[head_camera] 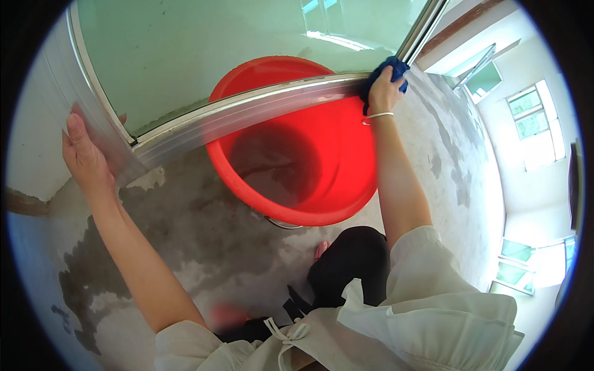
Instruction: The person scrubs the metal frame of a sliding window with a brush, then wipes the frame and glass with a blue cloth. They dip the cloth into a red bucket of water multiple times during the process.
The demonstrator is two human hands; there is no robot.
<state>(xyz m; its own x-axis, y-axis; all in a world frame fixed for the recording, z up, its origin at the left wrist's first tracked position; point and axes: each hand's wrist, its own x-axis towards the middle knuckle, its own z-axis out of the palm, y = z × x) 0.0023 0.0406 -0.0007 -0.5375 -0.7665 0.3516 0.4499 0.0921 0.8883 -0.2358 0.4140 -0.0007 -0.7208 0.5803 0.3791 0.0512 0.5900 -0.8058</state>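
A glass panel (222, 37) in a metal frame (241, 104) is held tilted over a red plastic bucket (297, 215). My left hand (88, 153) grips the left side rail of the frame, thumb on the near face and fingertips showing through the glass. With my right hand (386, 92) I press a dark blue cloth (394, 69) around the frame's right corner. Murky water (278, 181) lies in the bucket's bottom, and the frame's lower rail crosses above the bucket's opening.
The concrete floor (185, 232) has large wet patches around the bucket. My bent knee (352, 259) in black trousers is close to the bucket's near rim. A white wall (37, 153) stands at left; windows (531, 116) line the far right.
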